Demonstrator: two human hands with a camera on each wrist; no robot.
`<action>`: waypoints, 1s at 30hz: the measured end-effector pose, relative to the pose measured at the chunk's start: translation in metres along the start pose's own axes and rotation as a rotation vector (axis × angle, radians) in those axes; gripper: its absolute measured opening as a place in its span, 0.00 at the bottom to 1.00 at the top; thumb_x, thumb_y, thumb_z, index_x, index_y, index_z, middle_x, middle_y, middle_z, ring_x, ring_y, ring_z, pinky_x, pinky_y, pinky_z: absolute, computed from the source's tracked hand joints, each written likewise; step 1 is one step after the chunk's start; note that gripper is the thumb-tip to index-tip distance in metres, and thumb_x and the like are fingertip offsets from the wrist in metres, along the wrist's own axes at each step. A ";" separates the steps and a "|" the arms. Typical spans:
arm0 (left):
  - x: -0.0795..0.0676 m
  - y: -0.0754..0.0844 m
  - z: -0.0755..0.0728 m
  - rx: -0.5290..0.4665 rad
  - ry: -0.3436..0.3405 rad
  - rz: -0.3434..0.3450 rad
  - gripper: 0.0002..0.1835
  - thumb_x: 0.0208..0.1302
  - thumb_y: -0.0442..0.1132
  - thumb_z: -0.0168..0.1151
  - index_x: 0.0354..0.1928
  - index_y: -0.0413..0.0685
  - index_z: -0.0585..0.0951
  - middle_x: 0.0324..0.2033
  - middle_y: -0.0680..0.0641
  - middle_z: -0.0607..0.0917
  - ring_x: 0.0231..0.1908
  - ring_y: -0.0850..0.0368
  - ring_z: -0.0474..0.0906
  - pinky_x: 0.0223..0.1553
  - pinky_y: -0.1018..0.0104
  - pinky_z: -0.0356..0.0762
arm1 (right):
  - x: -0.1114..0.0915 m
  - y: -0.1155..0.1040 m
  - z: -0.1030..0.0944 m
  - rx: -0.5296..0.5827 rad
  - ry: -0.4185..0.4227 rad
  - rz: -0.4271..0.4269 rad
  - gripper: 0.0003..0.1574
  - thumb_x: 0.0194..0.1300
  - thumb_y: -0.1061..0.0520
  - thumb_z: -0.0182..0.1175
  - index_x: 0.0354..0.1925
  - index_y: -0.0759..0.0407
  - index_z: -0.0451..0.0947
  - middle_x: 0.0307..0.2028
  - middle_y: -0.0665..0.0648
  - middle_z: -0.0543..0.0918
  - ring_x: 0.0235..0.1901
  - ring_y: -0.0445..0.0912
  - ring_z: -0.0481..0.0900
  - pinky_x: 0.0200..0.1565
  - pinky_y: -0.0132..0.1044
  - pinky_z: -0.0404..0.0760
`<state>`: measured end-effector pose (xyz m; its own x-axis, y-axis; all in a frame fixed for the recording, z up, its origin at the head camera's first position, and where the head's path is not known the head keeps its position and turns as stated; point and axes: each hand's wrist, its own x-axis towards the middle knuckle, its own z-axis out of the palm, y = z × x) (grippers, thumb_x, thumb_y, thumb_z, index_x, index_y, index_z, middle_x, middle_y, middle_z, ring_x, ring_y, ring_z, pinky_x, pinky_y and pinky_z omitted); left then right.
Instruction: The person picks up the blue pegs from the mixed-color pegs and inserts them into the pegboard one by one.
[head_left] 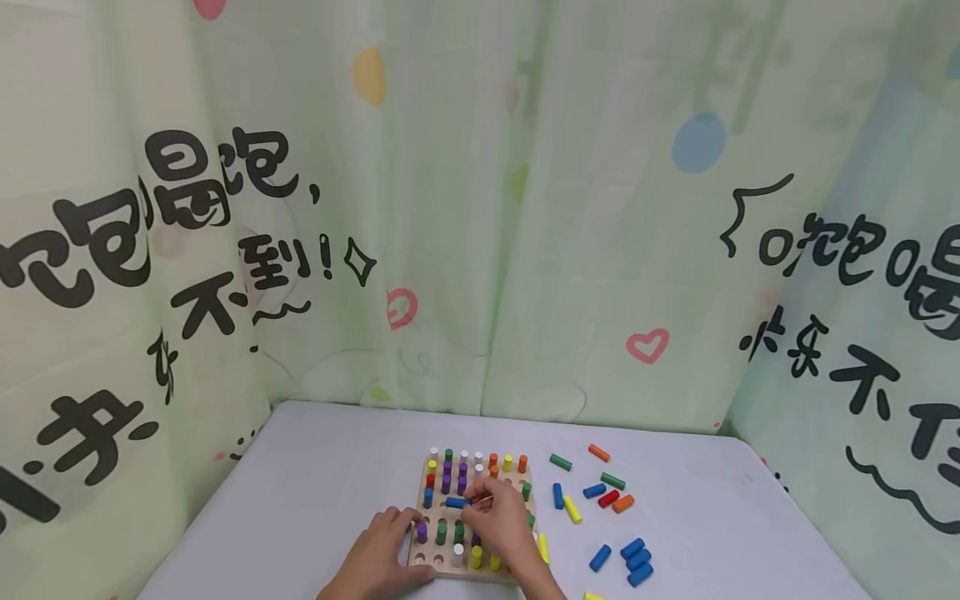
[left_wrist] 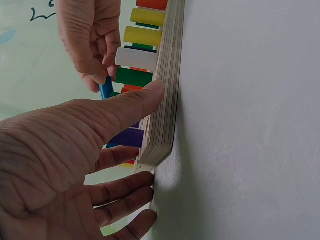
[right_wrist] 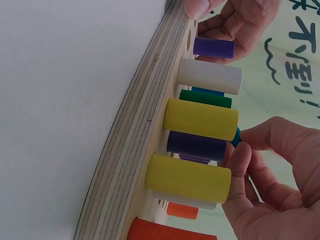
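Note:
My right hand (head_left: 501, 518) pinches a blue cylindrical peg (head_left: 456, 502) between thumb and fingertips, over the middle of a wooden pegboard (left_wrist: 169, 107). The peg lies sideways in the head view; in the right wrist view, yellow pegs (right_wrist: 200, 119) mostly hide it. At the board's near left corner, my left hand (head_left: 377, 552) rests with its thumb (left_wrist: 150, 92) on the front edge and fingers stretched along the left side. Upright pegs in several colours stand in the board, a purple peg (head_left: 422, 532) nearest the left hand. Some holes there hold no peg.
Loose pegs lie right of the board: a green peg (head_left: 560, 462), an orange peg (head_left: 598, 452), a red peg (head_left: 608, 498), a yellow peg (head_left: 572, 509) and a cluster of blue pegs (head_left: 638, 560). A printed curtain (head_left: 480, 250) surrounds the white table (head_left: 315, 467).

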<state>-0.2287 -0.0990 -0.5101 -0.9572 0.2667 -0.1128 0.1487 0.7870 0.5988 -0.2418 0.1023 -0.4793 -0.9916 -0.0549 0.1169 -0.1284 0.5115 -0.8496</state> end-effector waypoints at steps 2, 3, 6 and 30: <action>0.001 0.000 0.000 -0.001 0.001 -0.004 0.36 0.49 0.58 0.81 0.56 0.48 0.79 0.45 0.45 0.78 0.44 0.46 0.72 0.54 0.36 0.75 | 0.001 0.000 0.001 -0.004 0.002 0.009 0.10 0.56 0.68 0.68 0.38 0.62 0.82 0.36 0.53 0.81 0.35 0.45 0.78 0.37 0.32 0.82; 0.001 0.000 0.001 -0.001 0.001 -0.006 0.36 0.49 0.58 0.81 0.56 0.48 0.79 0.45 0.45 0.78 0.44 0.46 0.72 0.54 0.36 0.75 | 0.001 -0.001 0.001 -0.008 0.003 0.010 0.10 0.57 0.68 0.69 0.39 0.62 0.82 0.36 0.53 0.81 0.35 0.45 0.78 0.38 0.32 0.82; 0.002 0.000 0.001 -0.003 -0.001 -0.014 0.36 0.49 0.58 0.81 0.56 0.47 0.79 0.45 0.45 0.78 0.44 0.46 0.72 0.54 0.36 0.76 | 0.003 -0.001 0.003 -0.025 0.006 0.009 0.09 0.57 0.68 0.69 0.39 0.62 0.82 0.36 0.53 0.80 0.35 0.45 0.77 0.38 0.32 0.81; -0.001 0.001 -0.001 0.013 0.007 0.022 0.36 0.50 0.58 0.80 0.56 0.48 0.79 0.42 0.46 0.76 0.42 0.48 0.71 0.52 0.40 0.77 | 0.017 -0.007 0.013 -0.112 -0.044 -0.073 0.06 0.63 0.65 0.69 0.41 0.63 0.86 0.34 0.51 0.84 0.32 0.42 0.78 0.36 0.32 0.82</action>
<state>-0.2281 -0.0989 -0.5082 -0.9553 0.2805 -0.0939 0.1733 0.7880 0.5907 -0.2579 0.0868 -0.4783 -0.9796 -0.1315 0.1519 -0.2005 0.5971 -0.7767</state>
